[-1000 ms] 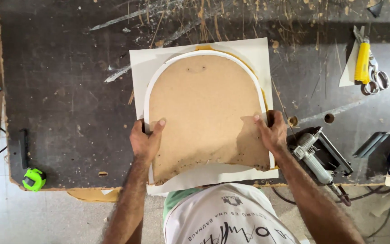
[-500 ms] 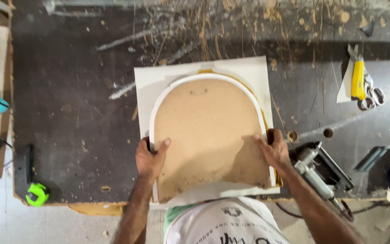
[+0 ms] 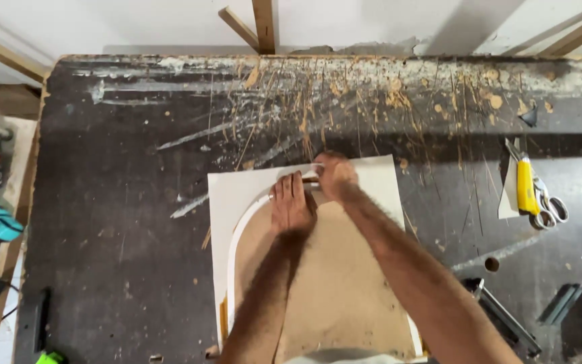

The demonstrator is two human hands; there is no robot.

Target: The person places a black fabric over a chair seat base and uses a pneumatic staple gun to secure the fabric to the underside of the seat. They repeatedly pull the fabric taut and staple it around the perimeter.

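Arched brown board [image 3: 335, 290] lies flat on white sheet [image 3: 227, 195], long axis 6-to-12 o'clock, curved top at 12

Left hand [image 3: 292, 204] flat, palm down on board top

Right hand [image 3: 335, 176] just beyond, toward 1 o'clock, fingers pinching white edge strip [image 3: 237, 236] at apex

Both hands equally near apex

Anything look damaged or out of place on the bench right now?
Nothing odd with the work: both hands, left hand and right hand, sit at the top of the rounded board. The dark workbench is only paint-streaked and scratched.
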